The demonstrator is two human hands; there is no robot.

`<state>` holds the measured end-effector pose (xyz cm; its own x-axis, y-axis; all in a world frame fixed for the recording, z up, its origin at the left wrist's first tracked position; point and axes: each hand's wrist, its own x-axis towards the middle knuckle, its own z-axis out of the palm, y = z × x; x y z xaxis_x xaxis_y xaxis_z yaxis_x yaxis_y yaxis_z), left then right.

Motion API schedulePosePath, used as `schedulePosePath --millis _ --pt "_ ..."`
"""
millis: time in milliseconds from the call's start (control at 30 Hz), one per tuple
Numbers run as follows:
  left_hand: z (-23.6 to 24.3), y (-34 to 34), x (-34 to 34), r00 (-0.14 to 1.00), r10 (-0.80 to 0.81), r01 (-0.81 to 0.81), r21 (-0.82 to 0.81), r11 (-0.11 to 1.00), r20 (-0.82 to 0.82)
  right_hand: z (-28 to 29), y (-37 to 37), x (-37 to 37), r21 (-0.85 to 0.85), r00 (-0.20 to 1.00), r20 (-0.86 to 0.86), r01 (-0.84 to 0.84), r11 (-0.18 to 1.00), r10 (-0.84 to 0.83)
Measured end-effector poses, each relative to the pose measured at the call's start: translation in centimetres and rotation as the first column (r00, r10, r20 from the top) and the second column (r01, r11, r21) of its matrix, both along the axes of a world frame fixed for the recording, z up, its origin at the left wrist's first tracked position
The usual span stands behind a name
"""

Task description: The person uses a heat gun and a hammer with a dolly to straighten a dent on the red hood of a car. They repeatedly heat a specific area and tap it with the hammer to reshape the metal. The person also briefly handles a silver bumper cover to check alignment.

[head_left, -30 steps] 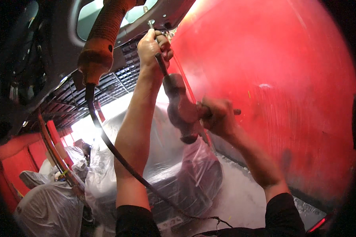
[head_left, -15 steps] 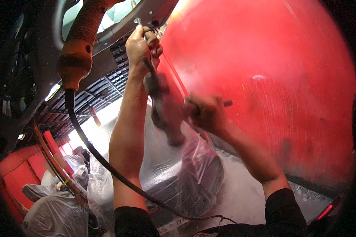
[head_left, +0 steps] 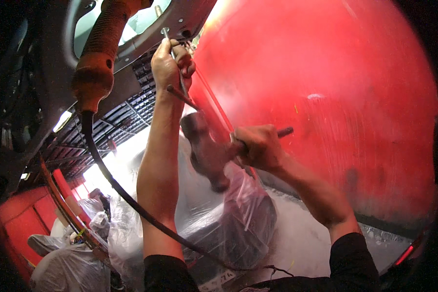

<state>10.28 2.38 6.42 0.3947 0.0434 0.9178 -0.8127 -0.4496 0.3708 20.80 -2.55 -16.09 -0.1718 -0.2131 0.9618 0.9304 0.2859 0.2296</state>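
My left hand is raised and closed around a thin metal rod. The rod's upper tip meets the dark metal panel beside an oval opening, and its lower end has a crossbar. My right hand grips a hammer by its handle, which sticks out to the right of the fist. The heavy hammer head, slightly blurred, hangs just below the crossbar with a small gap between them.
An orange power tool hangs at the upper left, its black cable crossing in front of my left forearm. Clear plastic sheeting drapes a vehicle below. A dusty red wall rises on the right, and more plastic-wrapped objects stand lower left.
The hammer head has dropped away from the rod's lower end, and my right hand has moved slightly down. My left hand keeps its hold on the rod. The view has shifted slightly.
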Motion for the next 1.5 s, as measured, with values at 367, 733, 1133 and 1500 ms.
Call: schedulePosePath --millis 367,733,1133,1500 --pt "0.1 1.0 -0.5 0.996 -0.068 0.071 0.036 0.997 -0.066 1.0 0.8 -1.0 -0.030 1.000 0.000 -0.009 1.000 0.009" --pt "-0.8 2.3 -1.7 0.999 0.040 -0.039 0.051 0.998 -0.028 -0.5 0.3 -2.7 -0.075 0.988 -0.114 0.100 0.992 -0.108" --pt "-10.4 7.4 -3.6 0.971 0.202 -0.164 0.259 0.952 -0.129 -16.6 -6.3 -3.4 -0.123 0.657 -0.751 -0.242 0.962 0.069" --pt "-32.7 -0.4 1.4 0.827 -0.205 0.413 0.318 0.854 -0.523 -22.9 -11.1 -12.5 0.097 0.417 -0.895 -0.157 0.983 0.155"
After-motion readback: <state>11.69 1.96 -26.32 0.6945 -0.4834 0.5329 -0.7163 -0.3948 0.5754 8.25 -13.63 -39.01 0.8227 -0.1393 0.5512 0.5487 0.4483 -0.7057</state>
